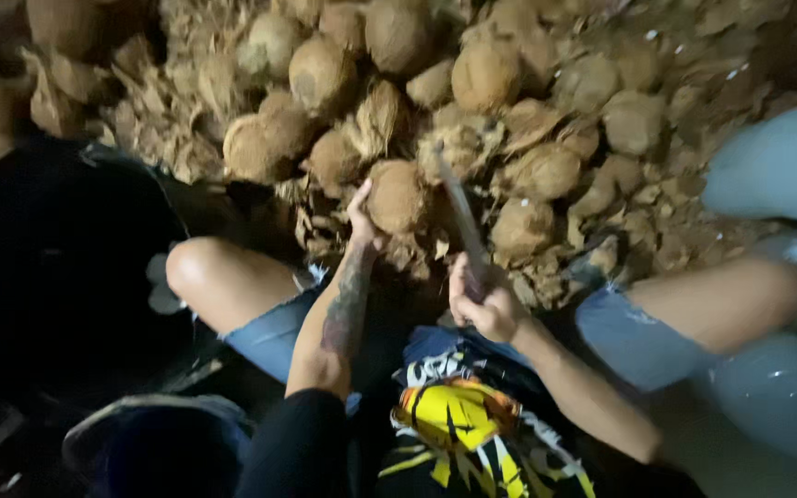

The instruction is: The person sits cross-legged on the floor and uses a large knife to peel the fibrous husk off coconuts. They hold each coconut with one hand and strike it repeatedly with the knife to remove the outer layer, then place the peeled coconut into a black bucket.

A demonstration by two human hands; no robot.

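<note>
Coconut (396,196) under left hand (360,218) — right hand (481,304) grips blade (461,217).

Coconuts (397,195): tan-brown, fibrous streaking; heap fills 10 to 2 o'clock.
Husk scraps (666,231): pale brown, mottled with a few white flecks, at 2 o'clock.
Blade (461,217): dull grey, blurred.
Shorts (274,337): light blue denim.
Shirt (458,420): black, with a yellow-orange patch and white lettering-like strokes, at 6 o'clock.
Left forearm (348,309): dark tattoo pattern.
Tub (48,267): black, at 9 o'clock.
Rounded containers (781,166): pale blue-grey, glossy, at 3 to 4 o'clock.
</note>
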